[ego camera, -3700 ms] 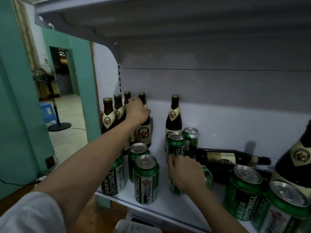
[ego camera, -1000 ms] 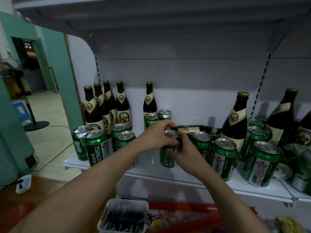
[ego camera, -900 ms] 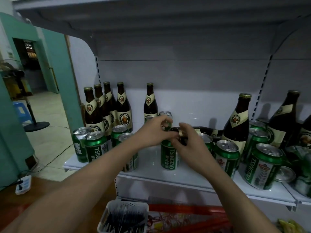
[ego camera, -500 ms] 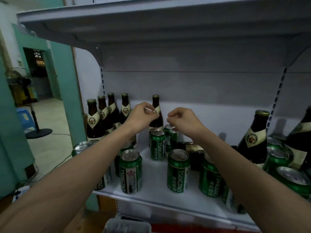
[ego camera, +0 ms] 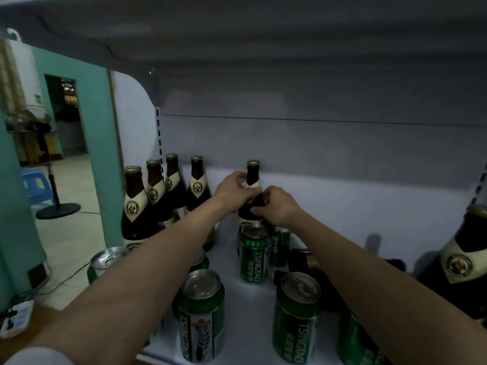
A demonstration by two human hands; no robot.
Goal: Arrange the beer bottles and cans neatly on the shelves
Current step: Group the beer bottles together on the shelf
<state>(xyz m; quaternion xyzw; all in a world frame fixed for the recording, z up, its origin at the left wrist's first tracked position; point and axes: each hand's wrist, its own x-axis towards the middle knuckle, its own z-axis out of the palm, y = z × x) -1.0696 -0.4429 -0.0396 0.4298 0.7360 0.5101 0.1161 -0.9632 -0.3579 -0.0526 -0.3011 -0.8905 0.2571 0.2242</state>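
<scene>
Both hands grip one upright beer bottle (ego camera: 253, 175) at the shelf (ego camera: 250, 306) rear: left hand (ego camera: 233, 192) at neck, right hand (ego camera: 276, 204) at shoulder

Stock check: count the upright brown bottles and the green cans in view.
Upright brown bottles: 6
Green cans: 7 showing, some partly hidden
Total: 13
</scene>
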